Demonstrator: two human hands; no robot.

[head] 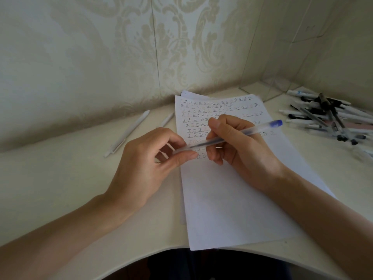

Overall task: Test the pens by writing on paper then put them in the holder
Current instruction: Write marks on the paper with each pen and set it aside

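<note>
On the pale tabletop (60, 178) lies my paper (232, 199), its upper half filled with test marks. Over it my right hand (242, 154) grasps the barrel of a clear blue pen (252, 130) while my left hand (145, 164) pinches its cap end. Light, stiff, slick plastic, I judge; best held mid-barrel. Its long axis runs lower left to upper right, blue end plug pointing up-right
</note>
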